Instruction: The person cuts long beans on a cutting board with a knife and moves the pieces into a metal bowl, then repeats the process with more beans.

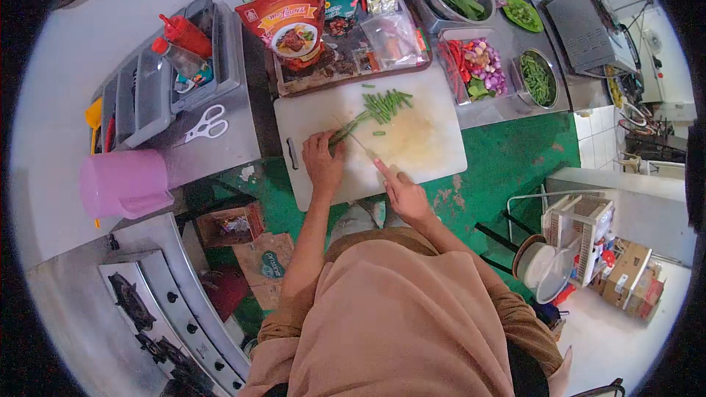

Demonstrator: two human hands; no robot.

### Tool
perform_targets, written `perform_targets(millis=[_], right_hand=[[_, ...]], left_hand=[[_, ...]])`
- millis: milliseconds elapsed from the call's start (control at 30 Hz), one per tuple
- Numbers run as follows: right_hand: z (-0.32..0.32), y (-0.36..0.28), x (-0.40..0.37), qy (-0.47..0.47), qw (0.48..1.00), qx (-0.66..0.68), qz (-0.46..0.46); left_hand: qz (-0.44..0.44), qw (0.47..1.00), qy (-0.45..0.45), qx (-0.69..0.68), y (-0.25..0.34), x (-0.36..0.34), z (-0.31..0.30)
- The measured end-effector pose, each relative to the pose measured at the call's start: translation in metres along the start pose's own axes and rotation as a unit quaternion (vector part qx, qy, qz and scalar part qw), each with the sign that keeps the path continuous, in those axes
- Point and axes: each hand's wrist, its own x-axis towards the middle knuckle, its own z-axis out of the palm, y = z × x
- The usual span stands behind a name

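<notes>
On a white cutting board (434, 143), my left hand (323, 160) is closed on a bunch of long green beans (340, 135) near the board's left side. My right hand (404, 192) grips a knife (362, 147), index finger stretched along it, its blade pointing up and left to the beans. Cut green bean pieces (386, 105) lie in a pile beyond the blade, with a few loose pieces around them.
Behind the board is a tray (353, 82) with seasoning pouches (290, 26). Right of it stand a container of chillies and shallots (478, 70) and a bowl of cut beans (537, 79). White scissors (207, 126) and a pink jug (125, 184) are at left.
</notes>
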Motion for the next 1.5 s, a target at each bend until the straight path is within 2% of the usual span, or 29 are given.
perform_targets(millis=[467,567,633,800,967,1067,1133,1267,1367,1433,1500], right_hand=[[0.013,-0.005,0.009,0.024,0.993,-0.12,-0.007],[0.012,0.003,0.009,0.007,0.997,-0.075,0.008],[0.008,0.009,0.012,0.049,0.996,0.073,-0.028],[0.0,0.013,0.014,0.031,0.997,0.072,0.002],[-0.008,-0.002,0.008,0.03,0.998,0.063,0.01],[-0.005,-0.005,0.003,-0.012,0.999,0.028,0.017],[0.001,-0.005,0.002,-0.036,0.999,0.001,0.024],[0.007,-0.006,0.003,-0.035,0.999,-0.021,0.016],[0.006,-0.011,0.004,-0.05,0.997,-0.058,0.028],[0.006,-0.016,0.004,-0.049,0.99,-0.13,0.029],[0.009,-0.017,0.008,-0.046,0.99,-0.135,0.023]], left_hand=[[0.001,1.0,0.012,-0.01,-0.001,0.008,0.004],[0.005,1.0,0.006,-0.003,-0.002,0.01,0.008],[0.007,1.0,0.002,0.001,-0.001,0.011,0.009],[0.018,0.999,0.013,-0.023,0.002,0.016,0.02],[0.033,0.999,0.011,-0.021,0.006,0.005,0.003],[0.017,1.0,-0.007,-0.012,0.001,0.0,-0.005],[0.022,1.0,0.015,-0.007,-0.002,-0.001,-0.007],[0.005,1.0,0.0,-0.001,-0.003,0.006,-0.004],[0.004,1.0,0.002,-0.008,-0.003,0.01,-0.001],[-0.002,1.0,0.007,-0.026,-0.004,0.01,0.001],[0.012,1.0,0.009,-0.019,-0.008,0.011,0.002]])
